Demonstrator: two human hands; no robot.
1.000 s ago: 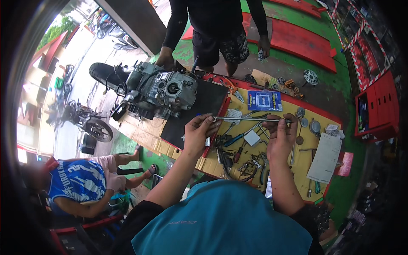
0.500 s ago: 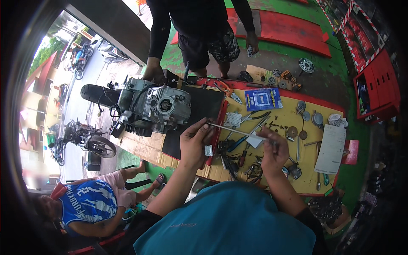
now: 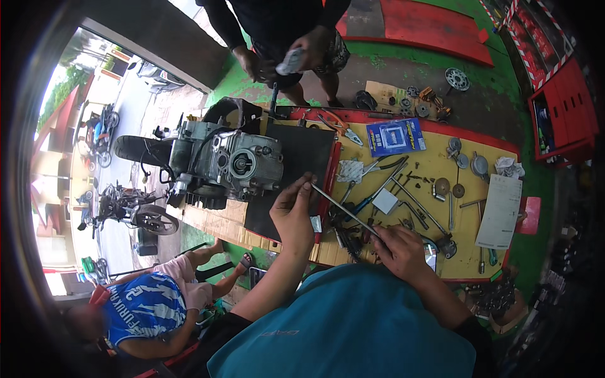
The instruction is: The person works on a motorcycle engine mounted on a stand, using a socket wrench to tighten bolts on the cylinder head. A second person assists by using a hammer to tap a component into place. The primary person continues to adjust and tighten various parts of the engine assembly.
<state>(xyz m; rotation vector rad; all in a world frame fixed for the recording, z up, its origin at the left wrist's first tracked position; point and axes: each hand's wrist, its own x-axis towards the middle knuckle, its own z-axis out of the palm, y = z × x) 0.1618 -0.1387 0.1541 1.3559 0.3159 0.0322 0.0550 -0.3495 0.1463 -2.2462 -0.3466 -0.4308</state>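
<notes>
A long thin metal rod (image 3: 343, 208) slants across in front of me over the workbench. Its far left end is pinched between the thumb and fingers of my left hand (image 3: 293, 211). My right hand (image 3: 402, 252) grips the nearer right end, with the fingers curled round it. Left of my hands sits a grey engine (image 3: 242, 165) with a round open bore facing up. Below the rod lie a small white square piece (image 3: 385, 201) and several dark tools, partly hidden by my right hand.
Orange-handled pliers (image 3: 341, 128), a blue packet (image 3: 396, 137), loose bolts, gears and a paper sheet (image 3: 499, 211) lie on the cardboard-covered bench. Across it stands a person in black (image 3: 277, 31) holding something pale. Another person in a blue jersey (image 3: 148, 305) sits at lower left.
My right hand has moved down and toward me, so the rod now tilts more steeply. The person opposite has taken a hand off the engine and raised a pale object.
</notes>
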